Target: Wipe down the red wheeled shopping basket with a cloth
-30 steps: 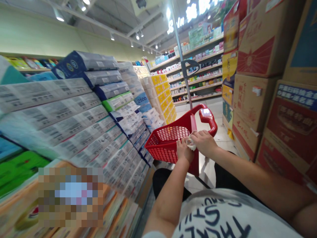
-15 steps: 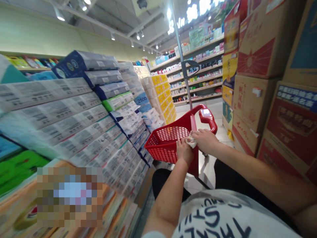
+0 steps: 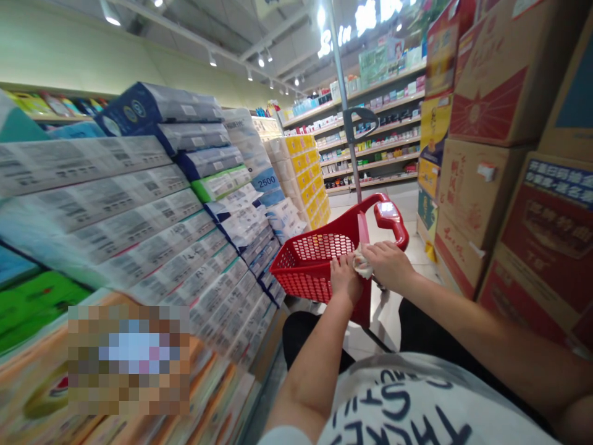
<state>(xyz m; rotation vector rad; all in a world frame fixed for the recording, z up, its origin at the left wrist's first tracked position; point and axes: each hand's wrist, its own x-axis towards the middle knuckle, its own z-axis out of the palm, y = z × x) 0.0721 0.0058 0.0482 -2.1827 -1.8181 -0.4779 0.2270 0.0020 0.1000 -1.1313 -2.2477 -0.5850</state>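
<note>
A red plastic shopping basket (image 3: 309, 266) with a red handle (image 3: 391, 217) stands in the aisle ahead of me. My left hand (image 3: 344, 279) is closed on the basket's near rim. My right hand (image 3: 388, 264) is closed on a crumpled white cloth or tissue (image 3: 362, 266), pressed against the basket's upright red bar just below the handle. Both hands sit side by side, nearly touching.
Stacked packs of tissue paper (image 3: 152, 204) fill the shelving on my left. Piled cardboard boxes (image 3: 491, 142) line the right side. A metal pole (image 3: 345, 105) rises behind the basket. Shelves of goods (image 3: 370, 136) stand at the far end of the tiled aisle.
My right hand with the cloth has shifted slightly on the basket's bar. The view has tipped a little; the basket stays in place.
</note>
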